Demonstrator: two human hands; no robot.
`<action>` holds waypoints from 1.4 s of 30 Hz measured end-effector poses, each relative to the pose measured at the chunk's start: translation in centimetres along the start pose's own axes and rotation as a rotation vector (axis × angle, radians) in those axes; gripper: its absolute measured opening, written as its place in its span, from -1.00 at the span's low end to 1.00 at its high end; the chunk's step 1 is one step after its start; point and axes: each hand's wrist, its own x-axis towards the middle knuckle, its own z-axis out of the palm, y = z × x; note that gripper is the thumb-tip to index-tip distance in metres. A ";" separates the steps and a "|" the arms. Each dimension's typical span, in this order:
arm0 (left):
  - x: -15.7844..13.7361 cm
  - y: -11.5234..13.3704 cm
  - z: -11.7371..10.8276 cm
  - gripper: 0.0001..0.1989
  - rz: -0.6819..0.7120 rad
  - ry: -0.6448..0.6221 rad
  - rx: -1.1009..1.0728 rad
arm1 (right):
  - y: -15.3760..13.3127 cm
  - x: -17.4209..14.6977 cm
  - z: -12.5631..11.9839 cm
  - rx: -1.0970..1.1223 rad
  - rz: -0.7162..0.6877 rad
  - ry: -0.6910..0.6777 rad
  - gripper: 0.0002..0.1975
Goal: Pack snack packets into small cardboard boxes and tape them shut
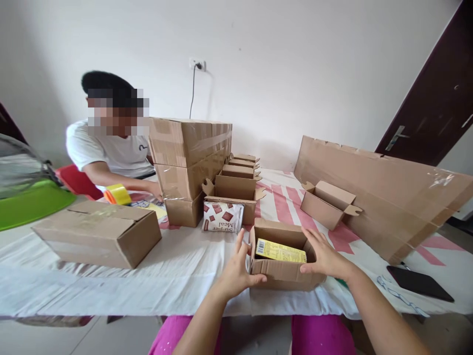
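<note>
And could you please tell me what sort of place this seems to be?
Probably an ordinary room set up as a makeshift packing spot, judging by the stacked, taped cartons, the roll of yellow tape and the open box with a yellow pack inside.

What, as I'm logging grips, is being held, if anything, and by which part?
The nearest open cardboard box, by its two ends: left hand at the left end, right hand at the right. The yellow box inside isn't held.

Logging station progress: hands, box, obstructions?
Left hand, right hand: fingers spread at opposite ends of open brown cardboard box. Yellow rectangular carton inside. Red-and-white packet beyond left hand, not over opening.
</note>
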 end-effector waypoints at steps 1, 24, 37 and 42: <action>0.0 -0.1 -0.1 -0.36 0.017 -0.027 -0.026 | -0.1 0.1 -0.2 -0.007 -0.011 -0.012 0.24; 0.0 1.0 -0.6 -0.46 0.100 -0.069 -0.210 | -4.8 1.7 0.6 -0.147 -0.100 -0.077 -0.52; -1.1 -0.5 -10.8 -0.75 0.024 0.249 0.096 | -1.4 -0.9 -2.4 0.971 -0.038 0.623 -0.35; -1.7 -3.2 -16.3 -0.63 -0.119 0.304 0.063 | -0.1 -1.3 4.3 1.155 0.042 0.552 -0.30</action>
